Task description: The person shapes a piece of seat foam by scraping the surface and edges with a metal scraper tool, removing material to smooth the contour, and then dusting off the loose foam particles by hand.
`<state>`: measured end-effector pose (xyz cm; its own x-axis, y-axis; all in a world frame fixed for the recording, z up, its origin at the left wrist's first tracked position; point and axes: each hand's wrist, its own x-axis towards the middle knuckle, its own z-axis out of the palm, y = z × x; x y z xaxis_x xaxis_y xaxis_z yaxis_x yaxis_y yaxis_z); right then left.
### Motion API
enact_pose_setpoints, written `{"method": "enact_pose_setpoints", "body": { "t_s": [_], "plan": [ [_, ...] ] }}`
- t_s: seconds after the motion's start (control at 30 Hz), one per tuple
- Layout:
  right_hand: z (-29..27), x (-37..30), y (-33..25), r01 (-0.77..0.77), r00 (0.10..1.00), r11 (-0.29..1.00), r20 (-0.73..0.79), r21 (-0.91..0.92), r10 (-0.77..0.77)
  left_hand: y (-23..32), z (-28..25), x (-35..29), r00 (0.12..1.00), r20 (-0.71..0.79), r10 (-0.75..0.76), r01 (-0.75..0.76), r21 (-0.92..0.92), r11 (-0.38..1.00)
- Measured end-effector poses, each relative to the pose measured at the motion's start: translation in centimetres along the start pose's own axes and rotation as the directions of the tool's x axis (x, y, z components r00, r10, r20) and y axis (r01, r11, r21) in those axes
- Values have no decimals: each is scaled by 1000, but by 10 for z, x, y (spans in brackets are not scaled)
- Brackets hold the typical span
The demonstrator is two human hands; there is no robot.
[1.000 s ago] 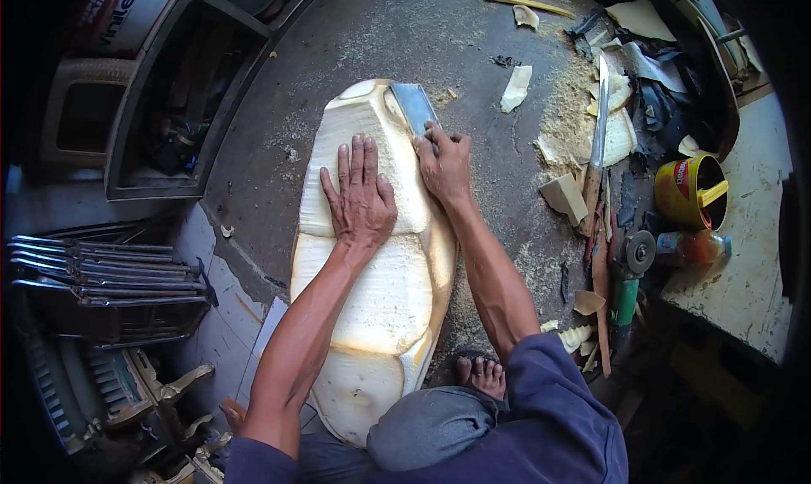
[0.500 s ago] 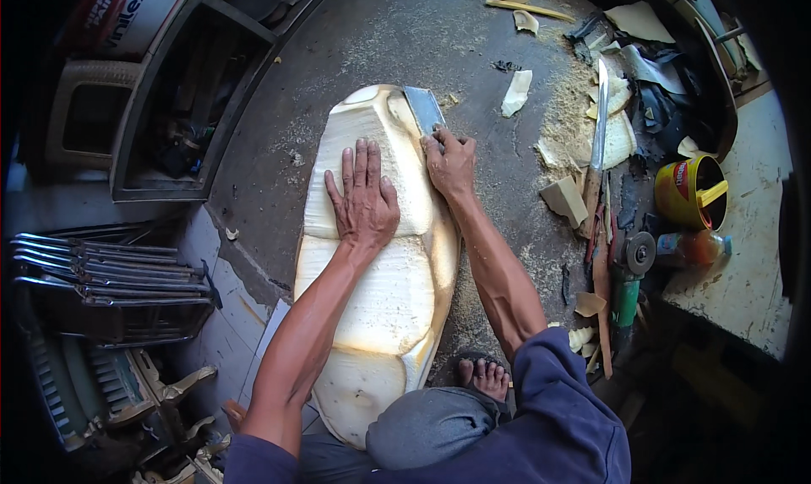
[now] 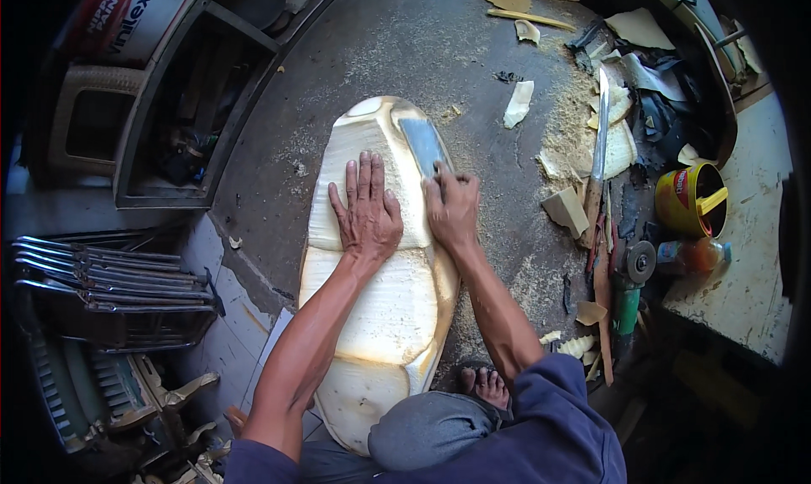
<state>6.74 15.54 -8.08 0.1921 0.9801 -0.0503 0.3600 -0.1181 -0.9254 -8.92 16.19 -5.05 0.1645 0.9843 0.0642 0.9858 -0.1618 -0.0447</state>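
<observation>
A long cream foam seat pad (image 3: 389,302), with browned edges and cross grooves, lies lengthwise in front of me, its near end by my knee. My left hand (image 3: 369,214) rests flat on the far section of the pad, fingers spread. On the pad's right edge, my right hand (image 3: 454,209) grips the near end of a flat grey rectangular sanding block (image 3: 420,144). The block lies along the far right edge of the foam, and its underside is hidden. Part of the right hand is slightly blurred.
Foam dust and scraps lie on the dark floor (image 3: 338,70). At the right are a long knife (image 3: 601,129), an angle grinder (image 3: 630,285), a yellow can (image 3: 688,198) and a foam offcut (image 3: 566,212). Folded metal frames (image 3: 114,277) stand at the left.
My right hand has drawn the sanding block nearer along the foam's right edge, and the block lies more fully over the foam. My left hand stays flat on the pad.
</observation>
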Motion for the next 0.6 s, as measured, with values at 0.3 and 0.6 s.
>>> {"method": "enact_pose_setpoints", "body": {
  "t_s": [0.3,0.6],
  "plan": [
    [-13,17,17,-53,996,998,-76,-23,51,18,-2,5,1000,3,28,-28,-29,999],
    [-32,-118,-10,155,987,988,31,-8,-155,-1,-15,0,1000,1,25,-25,38,999]
  ]
}}
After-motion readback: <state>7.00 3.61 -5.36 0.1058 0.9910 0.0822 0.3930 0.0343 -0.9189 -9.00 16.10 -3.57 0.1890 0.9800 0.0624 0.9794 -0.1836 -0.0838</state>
